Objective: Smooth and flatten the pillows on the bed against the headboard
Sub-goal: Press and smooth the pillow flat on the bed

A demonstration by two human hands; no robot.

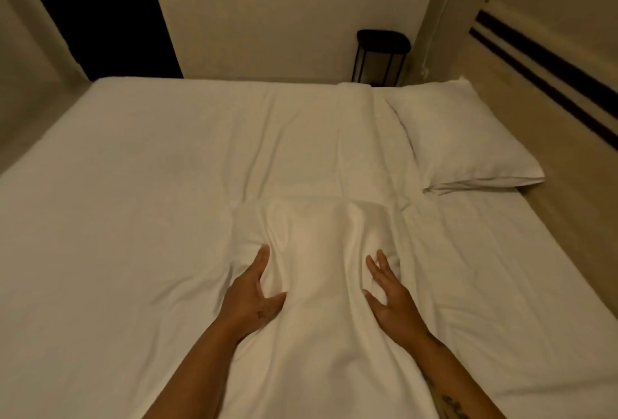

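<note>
A white pillow (317, 271) lies lengthwise in the middle of the bed (133, 184), close to me, its cover wrinkled. My left hand (254, 298) presses against its left side with fingers spread. Against its right side rests my right hand (389, 298), fingers apart too. Neither hand grips the fabric. A second white pillow (461, 137) lies flat at the right, beside the pale headboard (541, 110) with two dark stripes.
A white duvet or sheet covers the bed, with a folded edge (354, 90) near the far side. A black wire-frame lamp or stand (381, 57) sits beyond the bed in the corner. A dark doorway (100, 17) opens at the far left.
</note>
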